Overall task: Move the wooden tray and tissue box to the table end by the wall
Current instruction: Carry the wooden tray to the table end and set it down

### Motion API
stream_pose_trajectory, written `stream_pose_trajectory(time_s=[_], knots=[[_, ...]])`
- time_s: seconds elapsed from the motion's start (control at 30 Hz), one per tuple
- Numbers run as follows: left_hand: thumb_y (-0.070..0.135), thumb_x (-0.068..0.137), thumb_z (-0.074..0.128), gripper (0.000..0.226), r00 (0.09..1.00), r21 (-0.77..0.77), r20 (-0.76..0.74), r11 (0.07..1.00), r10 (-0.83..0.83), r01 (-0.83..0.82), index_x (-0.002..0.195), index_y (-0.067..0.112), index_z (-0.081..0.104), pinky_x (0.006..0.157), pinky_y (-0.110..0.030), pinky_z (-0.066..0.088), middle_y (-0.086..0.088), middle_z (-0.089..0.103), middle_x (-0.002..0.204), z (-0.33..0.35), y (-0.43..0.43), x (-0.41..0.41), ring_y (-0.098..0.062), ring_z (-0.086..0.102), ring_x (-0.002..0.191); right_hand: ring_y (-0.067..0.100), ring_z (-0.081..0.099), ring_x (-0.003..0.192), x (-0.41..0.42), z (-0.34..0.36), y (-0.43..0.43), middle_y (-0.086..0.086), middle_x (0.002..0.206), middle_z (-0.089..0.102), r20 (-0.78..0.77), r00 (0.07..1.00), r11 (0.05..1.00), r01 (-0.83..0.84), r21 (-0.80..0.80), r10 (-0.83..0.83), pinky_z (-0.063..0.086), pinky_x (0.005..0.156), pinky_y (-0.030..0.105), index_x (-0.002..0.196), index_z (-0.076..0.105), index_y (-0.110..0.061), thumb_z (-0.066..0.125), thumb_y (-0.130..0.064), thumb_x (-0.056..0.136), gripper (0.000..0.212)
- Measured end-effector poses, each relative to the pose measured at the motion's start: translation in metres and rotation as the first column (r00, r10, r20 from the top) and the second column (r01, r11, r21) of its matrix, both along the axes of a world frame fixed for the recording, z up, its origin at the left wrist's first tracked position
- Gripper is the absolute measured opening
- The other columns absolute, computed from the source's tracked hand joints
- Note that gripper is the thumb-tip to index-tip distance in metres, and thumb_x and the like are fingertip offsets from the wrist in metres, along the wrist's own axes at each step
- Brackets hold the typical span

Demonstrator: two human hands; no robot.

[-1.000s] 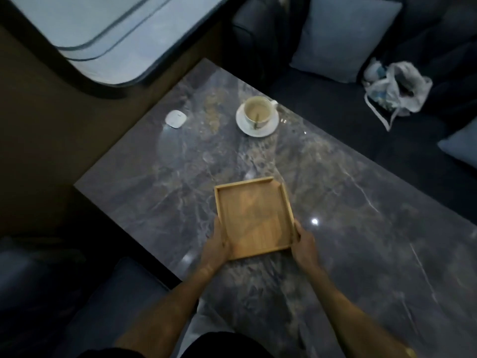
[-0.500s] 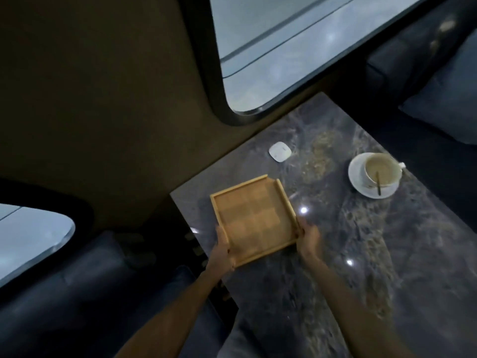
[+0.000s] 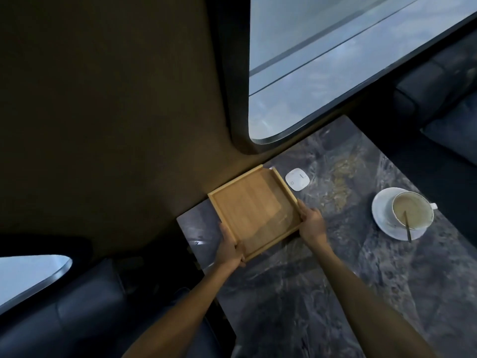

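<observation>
Tray (image 3: 254,211) held in both hands at the wall end of the table (image 3: 335,280).

We see the left hand (image 3: 230,248) curled round the tray's near left corner, thumb over the rim, and the right hand (image 3: 311,223) closed on its right rim near the front corner. The tray is empty and its far edge meets the wall (image 3: 116,112); whether it rests on the table we cannot tell. Just beside its far right corner lies a small white device (image 3: 297,179). Further right, well apart, a cup (image 3: 412,213) stands on a saucer (image 3: 382,218) with a spoon (image 3: 407,227) in it. A window (image 3: 335,60) rises behind. We see no tissue box.
</observation>
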State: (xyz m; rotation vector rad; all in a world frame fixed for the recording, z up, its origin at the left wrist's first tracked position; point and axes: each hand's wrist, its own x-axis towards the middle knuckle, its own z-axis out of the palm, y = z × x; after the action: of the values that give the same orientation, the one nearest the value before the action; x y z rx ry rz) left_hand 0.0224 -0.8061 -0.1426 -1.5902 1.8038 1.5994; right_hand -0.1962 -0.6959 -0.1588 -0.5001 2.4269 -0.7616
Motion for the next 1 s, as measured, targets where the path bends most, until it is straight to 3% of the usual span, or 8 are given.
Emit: stream_pose_trajectory(time_s=[0.17, 0.3, 0.43, 0.53, 0.6, 0.73, 0.83, 1.0], knots=[[0.026, 0.097, 0.049, 0.093, 0.997, 0.001, -0.067, 0.999, 0.040, -0.040, 0.144, 0.026, -0.031, 0.046, -0.023, 0.056, -0.016, 0.044, 0.144, -0.011, 0.001, -0.011, -0.026, 0.070, 0.077, 0.009, 0.048, 0.073, -0.013, -0.003, -0.006, -0.004, 0.082, 0.047, 0.034, 0.992, 0.991, 0.121, -0.057, -0.120, 0.038, 0.065, 0.010, 0.125, 0.062, -0.009, 0.039, -0.032, 0.101, 0.040], [0.026, 0.097, 0.050, 0.095, 0.996, 0.023, -0.080, 0.999, 0.041, -0.039, 0.143, 0.025, -0.034, 0.049, -0.023, 0.056, -0.016, 0.034, 0.152, -0.014, -0.001, -0.016, -0.027, 0.068, 0.093, 0.019, 0.050, 0.081, -0.013, -0.003, -0.005, 0.005, 0.092, 0.050, -0.060, 0.997, 0.998, 0.036, -0.050, -0.039, 0.040, 0.076, 0.022, 0.137, 0.053, -0.022, 0.037, -0.025, 0.101, 0.039], [0.024, 0.097, 0.050, 0.095, 0.995, 0.052, -0.071, 0.997, 0.065, -0.061, 0.142, 0.027, -0.034, 0.046, -0.020, 0.054, -0.016, 0.025, 0.157, -0.013, -0.001, -0.016, -0.033, 0.062, 0.109, 0.025, 0.052, 0.080, -0.016, -0.005, -0.005, 0.001, 0.084, 0.047, -0.015, 0.997, 0.995, 0.079, -0.067, -0.080, 0.036, 0.065, 0.009, 0.125, 0.061, -0.008, 0.044, -0.029, 0.100, 0.037], [0.026, 0.096, 0.053, 0.093, 0.990, 0.118, -0.075, 0.987, 0.120, -0.111, 0.145, 0.035, -0.027, 0.048, -0.029, 0.058, -0.011, 0.018, 0.159, -0.013, -0.005, -0.015, -0.043, 0.049, 0.125, 0.027, 0.054, 0.102, -0.016, -0.006, -0.004, 0.010, 0.107, 0.051, 0.045, 0.997, 0.996, 0.065, -0.057, -0.063, 0.037, 0.081, 0.012, 0.129, 0.059, -0.016, 0.047, -0.021, 0.098, 0.034], [0.031, 0.094, 0.056, 0.078, 0.985, 0.158, -0.077, 0.978, 0.152, -0.139, 0.148, 0.039, 0.000, 0.054, -0.039, 0.061, -0.007, 0.034, 0.150, -0.006, -0.015, -0.014, -0.039, 0.052, 0.121, 0.034, 0.047, 0.119, -0.012, -0.004, -0.003, 0.022, 0.130, 0.043, 0.051, 0.987, 0.983, 0.154, -0.100, -0.150, 0.034, 0.097, 0.024, 0.139, 0.048, -0.015, 0.051, -0.014, 0.096, 0.043], [0.027, 0.095, 0.054, 0.052, 0.927, 0.012, -0.141, 0.937, 0.346, -0.348, 0.142, 0.024, 0.031, 0.079, -0.047, 0.058, -0.007, 0.060, 0.107, 0.008, -0.036, -0.022, -0.031, 0.064, 0.100, 0.038, 0.037, 0.131, 0.026, 0.001, -0.004, 0.019, 0.138, 0.034, 0.330, 0.762, 0.795, 0.604, -0.052, -0.557, 0.040, 0.104, 0.049, 0.143, 0.030, -0.034, 0.053, -0.043, 0.087, 0.061], [0.030, 0.098, 0.048, 0.058, 0.787, 0.191, -0.131, 0.794, 0.603, -0.577, 0.149, 0.031, 0.022, 0.088, -0.052, 0.051, -0.007, 0.052, 0.130, 0.016, -0.060, -0.033, -0.035, 0.053, 0.122, 0.031, 0.048, 0.123, 0.070, -0.004, -0.005, 0.012, 0.143, 0.039, 0.670, 0.470, 0.600, 0.799, -0.045, -0.575, 0.057, 0.074, 0.047, 0.137, 0.033, -0.040, 0.056, -0.059, 0.077, 0.066], [0.037, 0.096, 0.040, 0.051, 0.821, 0.276, -0.114, 0.812, 0.559, -0.514, 0.144, 0.046, 0.025, 0.090, -0.059, 0.052, -0.009, 0.043, 0.148, 0.012, -0.074, -0.035, -0.038, 0.048, 0.127, 0.025, 0.032, 0.138, 0.095, 0.005, -0.018, -0.006, 0.153, 0.025, 0.789, 0.404, 0.585, 0.808, -0.070, -0.463, 0.041, 0.101, 0.059, 0.144, 0.029, -0.045, 0.049, -0.069, 0.082, 0.070]])
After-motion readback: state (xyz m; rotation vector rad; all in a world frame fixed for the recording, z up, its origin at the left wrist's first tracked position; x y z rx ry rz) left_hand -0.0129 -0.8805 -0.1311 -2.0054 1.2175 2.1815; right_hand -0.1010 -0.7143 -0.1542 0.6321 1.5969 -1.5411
